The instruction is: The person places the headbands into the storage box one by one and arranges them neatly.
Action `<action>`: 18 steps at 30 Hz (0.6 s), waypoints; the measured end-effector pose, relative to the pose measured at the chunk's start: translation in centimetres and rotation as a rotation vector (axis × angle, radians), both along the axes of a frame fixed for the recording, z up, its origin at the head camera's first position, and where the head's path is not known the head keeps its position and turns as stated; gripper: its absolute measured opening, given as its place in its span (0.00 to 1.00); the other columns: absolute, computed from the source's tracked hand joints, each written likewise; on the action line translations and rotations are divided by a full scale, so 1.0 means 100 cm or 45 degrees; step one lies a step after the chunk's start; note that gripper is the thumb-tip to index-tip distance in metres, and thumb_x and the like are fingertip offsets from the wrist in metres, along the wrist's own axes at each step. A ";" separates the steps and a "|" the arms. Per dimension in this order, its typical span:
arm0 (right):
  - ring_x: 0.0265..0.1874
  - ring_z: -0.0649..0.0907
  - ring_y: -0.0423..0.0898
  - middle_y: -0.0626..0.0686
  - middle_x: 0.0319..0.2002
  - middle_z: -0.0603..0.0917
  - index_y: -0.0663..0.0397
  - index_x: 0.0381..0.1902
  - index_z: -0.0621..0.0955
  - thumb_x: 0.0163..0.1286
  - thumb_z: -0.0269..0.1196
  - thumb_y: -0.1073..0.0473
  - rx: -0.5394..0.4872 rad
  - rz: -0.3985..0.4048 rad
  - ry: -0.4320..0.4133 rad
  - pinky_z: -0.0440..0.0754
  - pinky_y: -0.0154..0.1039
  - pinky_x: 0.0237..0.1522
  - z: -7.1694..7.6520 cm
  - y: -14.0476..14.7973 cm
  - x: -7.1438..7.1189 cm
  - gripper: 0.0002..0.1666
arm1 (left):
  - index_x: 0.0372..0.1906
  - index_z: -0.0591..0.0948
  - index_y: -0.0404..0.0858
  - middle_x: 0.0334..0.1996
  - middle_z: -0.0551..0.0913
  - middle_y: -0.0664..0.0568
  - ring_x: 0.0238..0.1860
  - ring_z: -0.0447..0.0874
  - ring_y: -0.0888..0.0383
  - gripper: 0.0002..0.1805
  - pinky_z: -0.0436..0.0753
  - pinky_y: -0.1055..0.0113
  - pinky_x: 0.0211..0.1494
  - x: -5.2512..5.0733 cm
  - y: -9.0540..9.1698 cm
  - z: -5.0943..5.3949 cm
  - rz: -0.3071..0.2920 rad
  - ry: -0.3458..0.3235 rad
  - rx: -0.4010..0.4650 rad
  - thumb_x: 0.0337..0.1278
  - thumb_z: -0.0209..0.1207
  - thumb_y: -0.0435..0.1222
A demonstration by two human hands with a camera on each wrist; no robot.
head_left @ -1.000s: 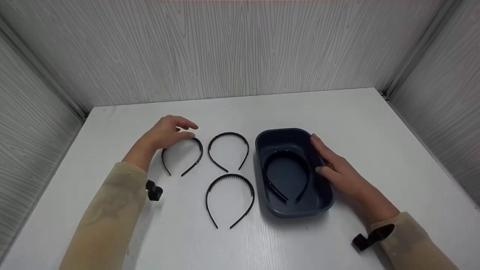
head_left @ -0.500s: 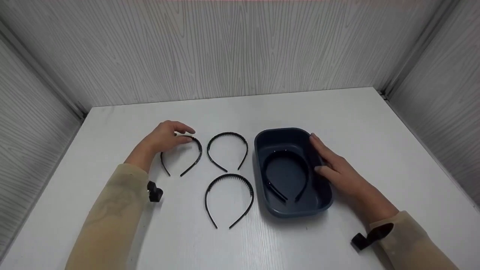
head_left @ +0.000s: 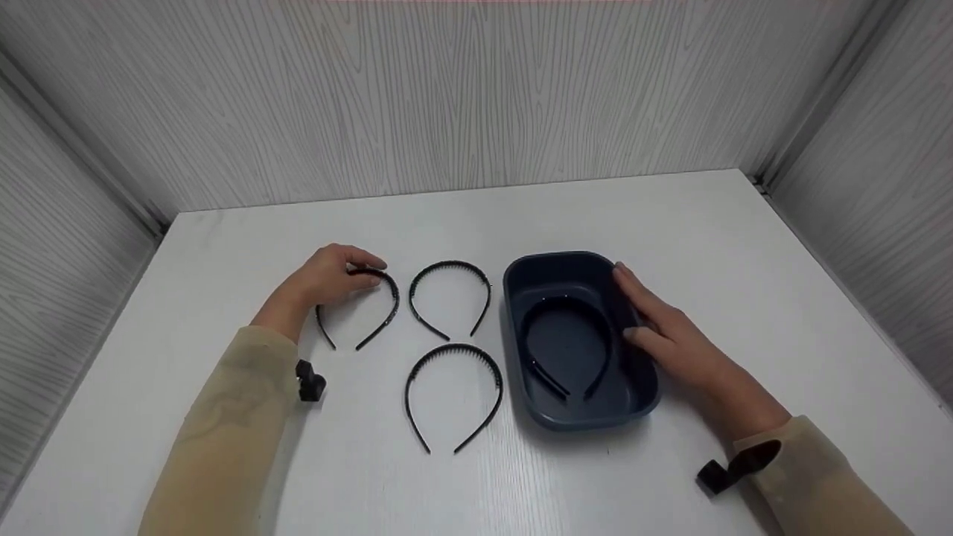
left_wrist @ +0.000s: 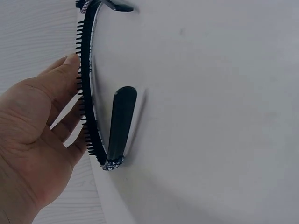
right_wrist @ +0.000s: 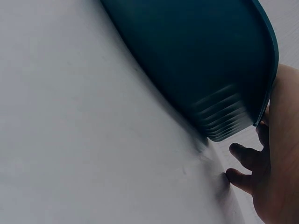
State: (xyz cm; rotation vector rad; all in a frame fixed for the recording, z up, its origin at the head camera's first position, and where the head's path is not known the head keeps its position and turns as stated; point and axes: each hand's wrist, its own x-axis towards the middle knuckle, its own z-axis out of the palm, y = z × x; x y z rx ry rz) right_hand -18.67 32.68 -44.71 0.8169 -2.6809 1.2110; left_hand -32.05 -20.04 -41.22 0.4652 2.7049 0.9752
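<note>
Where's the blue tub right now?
In the head view, the blue tub sits right of centre on the table, with black headbands to its left and the right hand gripping its right rim.

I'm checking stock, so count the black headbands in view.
4 distinguishable: a headband at the left hand, a second to its right, a third lower in the head view, a fourth inside the blue bin; more may be stacked there.

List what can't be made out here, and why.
Head view: part of the leftmost headband, behind the left grip.
Head view: whether a single headband or several lie in the blue bin; dark on dark.
Left wrist view: part of that leftmost headband, cut off by the top edge.
Right wrist view: the bin's inside, behind its own wall; part of the right grip, cut off by the right edge.
</note>
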 end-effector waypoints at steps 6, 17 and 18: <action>0.84 0.51 0.48 0.50 0.86 0.50 0.46 0.87 0.53 0.78 0.58 0.66 -0.002 0.003 0.015 0.47 0.27 0.78 -0.001 0.001 -0.001 0.47 | 0.62 0.87 0.41 0.65 0.82 0.42 0.73 0.72 0.43 0.17 0.66 0.47 0.78 -0.001 0.000 -0.004 -0.006 0.006 0.003 0.73 0.64 0.34; 0.84 0.51 0.51 0.50 0.86 0.51 0.46 0.87 0.54 0.79 0.58 0.65 -0.012 0.007 0.006 0.48 0.27 0.78 -0.001 0.000 0.000 0.46 | 0.59 0.89 0.38 0.61 0.82 0.42 0.68 0.76 0.43 0.15 0.69 0.48 0.75 -0.006 0.001 -0.014 -0.021 0.066 0.042 0.72 0.66 0.32; 0.84 0.51 0.50 0.50 0.86 0.51 0.46 0.87 0.54 0.79 0.58 0.65 -0.011 0.006 0.006 0.48 0.27 0.78 -0.001 0.000 0.000 0.46 | 0.58 0.89 0.38 0.61 0.82 0.42 0.67 0.76 0.43 0.14 0.69 0.48 0.74 -0.006 0.001 -0.014 -0.024 0.072 0.044 0.71 0.66 0.32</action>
